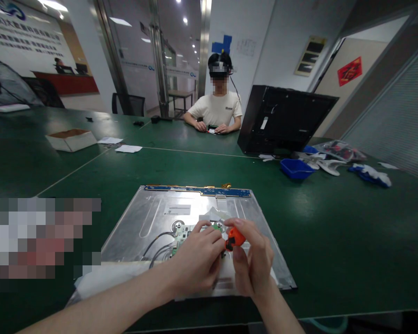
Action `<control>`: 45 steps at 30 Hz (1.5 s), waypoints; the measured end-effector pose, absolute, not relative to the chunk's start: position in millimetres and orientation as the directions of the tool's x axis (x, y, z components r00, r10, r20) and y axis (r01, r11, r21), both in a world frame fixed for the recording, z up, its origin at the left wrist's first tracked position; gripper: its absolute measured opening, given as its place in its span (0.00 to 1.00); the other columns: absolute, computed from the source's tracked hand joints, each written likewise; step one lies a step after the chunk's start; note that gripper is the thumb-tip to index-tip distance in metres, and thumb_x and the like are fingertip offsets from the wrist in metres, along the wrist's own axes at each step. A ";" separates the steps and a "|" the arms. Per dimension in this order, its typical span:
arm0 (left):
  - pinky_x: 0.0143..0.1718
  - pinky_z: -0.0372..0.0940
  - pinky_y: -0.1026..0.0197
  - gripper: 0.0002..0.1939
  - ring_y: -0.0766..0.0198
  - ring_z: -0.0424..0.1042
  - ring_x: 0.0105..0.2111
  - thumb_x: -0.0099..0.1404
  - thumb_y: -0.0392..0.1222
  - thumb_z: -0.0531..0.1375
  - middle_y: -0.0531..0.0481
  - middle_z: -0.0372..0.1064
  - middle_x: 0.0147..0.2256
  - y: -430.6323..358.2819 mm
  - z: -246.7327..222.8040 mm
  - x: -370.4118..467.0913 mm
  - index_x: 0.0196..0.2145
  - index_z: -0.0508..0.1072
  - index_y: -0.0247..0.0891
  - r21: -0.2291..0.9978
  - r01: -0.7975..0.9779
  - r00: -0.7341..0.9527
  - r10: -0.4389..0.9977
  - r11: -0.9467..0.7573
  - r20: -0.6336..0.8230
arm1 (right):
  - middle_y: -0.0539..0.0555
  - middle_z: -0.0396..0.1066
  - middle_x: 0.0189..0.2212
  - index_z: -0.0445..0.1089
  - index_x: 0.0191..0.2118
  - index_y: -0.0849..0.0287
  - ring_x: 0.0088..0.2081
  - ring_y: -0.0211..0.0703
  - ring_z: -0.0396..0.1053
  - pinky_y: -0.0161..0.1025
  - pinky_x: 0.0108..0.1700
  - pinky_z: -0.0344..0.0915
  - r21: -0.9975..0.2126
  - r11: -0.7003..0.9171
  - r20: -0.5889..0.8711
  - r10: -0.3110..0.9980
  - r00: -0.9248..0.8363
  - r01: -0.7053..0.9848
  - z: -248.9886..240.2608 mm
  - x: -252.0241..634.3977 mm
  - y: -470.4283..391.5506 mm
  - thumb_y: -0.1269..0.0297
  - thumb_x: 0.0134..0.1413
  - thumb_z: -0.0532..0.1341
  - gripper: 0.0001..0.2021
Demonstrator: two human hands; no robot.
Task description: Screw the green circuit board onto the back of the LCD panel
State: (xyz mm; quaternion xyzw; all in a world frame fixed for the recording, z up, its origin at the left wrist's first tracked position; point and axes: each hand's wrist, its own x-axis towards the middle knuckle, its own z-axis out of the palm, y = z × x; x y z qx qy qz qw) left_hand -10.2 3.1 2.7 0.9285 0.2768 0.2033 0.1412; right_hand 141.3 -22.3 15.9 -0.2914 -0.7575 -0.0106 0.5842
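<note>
On the tabletop (344,241), at the left of the frame, stands an open-topped cardboard box (77,142), pale outside and brown within; its floor is too hidden for me to read any contents. Right of centre sits a shallow blue plastic tray (297,170) with sloping walls, its inside hard to make out. Behind it, at the right, a crinkled clear bag (341,150) holds red and dark pieces too small to name.

In the lower middle, before me, lies a flat silver metal panel (149,211), smooth and dully shining, with pressed ridges. A narrow blue circuit strip (195,190) runs along its far edge. Near its centre lies a pale green circuit board (181,234), with dark cables (156,241) curving off its left side.

My right hand (256,255) has its grip closed on a rounded orange tool (237,235) with black parts, just above the panel; its lower end is hidden. My left hand (200,255) lies curled over the board's right part, beside the tool; I cannot tell whether that grip is pinching anything. White translucent sheeting (107,278) covers the panel's near left portion.
</note>
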 end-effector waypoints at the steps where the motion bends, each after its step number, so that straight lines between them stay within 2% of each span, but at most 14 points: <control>1: 0.56 0.52 0.47 0.09 0.55 0.69 0.44 0.59 0.34 0.55 0.46 0.71 0.39 3.3 2.2 -10.2 0.39 0.69 0.38 0.377 0.455 0.763 0.571 -0.807 0.301 | 0.60 0.70 0.44 0.57 0.60 0.60 0.44 0.47 0.70 0.47 0.41 0.71 -0.334 0.828 0.888 0.437 -0.142 0.451 15.4 141.4 -22.7 0.75 0.57 0.52 0.25; 7: 0.54 0.54 0.47 0.07 0.55 0.69 0.42 0.58 0.35 0.55 0.46 0.71 0.38 3.9 1.2 -9.3 0.36 0.69 0.38 0.380 0.461 0.766 0.576 -0.802 0.285 | 0.57 0.71 0.39 0.57 0.60 0.60 0.39 0.45 0.70 0.43 0.36 0.71 -0.281 0.823 0.919 0.379 -0.108 0.494 10.9 140.8 -19.3 0.75 0.54 0.56 0.26; 15: 0.53 0.54 0.46 0.09 0.54 0.69 0.42 0.60 0.36 0.55 0.45 0.71 0.38 4.0 1.4 -9.9 0.39 0.70 0.39 0.364 0.459 0.771 0.567 -0.811 0.290 | 0.53 0.68 0.35 0.59 0.57 0.57 0.31 0.38 0.67 0.35 0.29 0.68 -0.213 0.800 0.940 0.325 -0.107 0.561 16.0 138.6 -17.3 0.75 0.54 0.61 0.24; 19: 0.53 0.54 0.45 0.09 0.54 0.69 0.42 0.59 0.35 0.55 0.46 0.71 0.38 4.0 0.4 -10.0 0.39 0.70 0.39 0.366 0.457 0.771 0.566 -0.811 0.293 | 0.53 0.68 0.35 0.60 0.57 0.57 0.32 0.39 0.68 0.35 0.29 0.68 -0.227 0.799 0.935 0.340 -0.106 0.557 17.3 138.1 -16.9 0.73 0.55 0.61 0.24; 26: 0.55 0.53 0.46 0.09 0.54 0.69 0.44 0.59 0.34 0.55 0.46 0.71 0.40 3.9 1.4 -9.7 0.39 0.69 0.39 0.379 0.448 0.771 0.564 -0.810 0.294 | 0.59 0.71 0.42 0.58 0.59 0.60 0.41 0.45 0.71 0.43 0.37 0.71 -0.307 0.826 0.898 0.416 -0.145 0.472 18.0 140.7 -20.9 0.72 0.61 0.50 0.21; 29: 0.56 0.52 0.46 0.11 0.54 0.68 0.44 0.60 0.35 0.55 0.45 0.71 0.41 3.8 1.4 -9.7 0.41 0.69 0.38 0.375 0.452 0.769 0.567 -0.809 0.296 | 0.58 0.72 0.41 0.57 0.60 0.61 0.40 0.44 0.72 0.43 0.36 0.71 -0.317 0.823 0.899 0.419 -0.128 0.472 16.2 140.8 -20.6 0.73 0.60 0.51 0.22; 35: 0.54 0.54 0.47 0.07 0.55 0.69 0.42 0.59 0.35 0.55 0.46 0.71 0.38 3.7 1.8 -8.8 0.37 0.69 0.39 0.375 0.460 0.766 0.573 -0.805 0.292 | 0.56 0.69 0.38 0.57 0.60 0.59 0.36 0.42 0.69 0.39 0.33 0.69 -0.245 0.838 0.935 0.338 -0.111 0.488 10.8 141.2 -15.9 0.75 0.55 0.58 0.26; 42: 0.55 0.54 0.46 0.10 0.55 0.69 0.42 0.60 0.36 0.55 0.47 0.71 0.39 3.8 1.0 -9.5 0.40 0.69 0.40 0.344 0.460 0.776 0.558 -0.819 0.292 | 0.52 0.66 0.32 0.59 0.57 0.57 0.29 0.38 0.65 0.34 0.26 0.64 -0.214 0.803 0.941 0.323 -0.103 0.557 16.4 141.2 -18.6 0.74 0.54 0.60 0.24; 45: 0.55 0.53 0.46 0.10 0.54 0.68 0.43 0.60 0.36 0.55 0.46 0.71 0.39 3.7 1.2 -9.9 0.40 0.69 0.40 0.337 0.464 0.776 0.559 -0.819 0.292 | 0.53 0.66 0.33 0.60 0.56 0.57 0.29 0.39 0.65 0.35 0.27 0.65 -0.224 0.804 0.937 0.334 -0.106 0.551 15.4 142.0 -19.1 0.72 0.55 0.60 0.23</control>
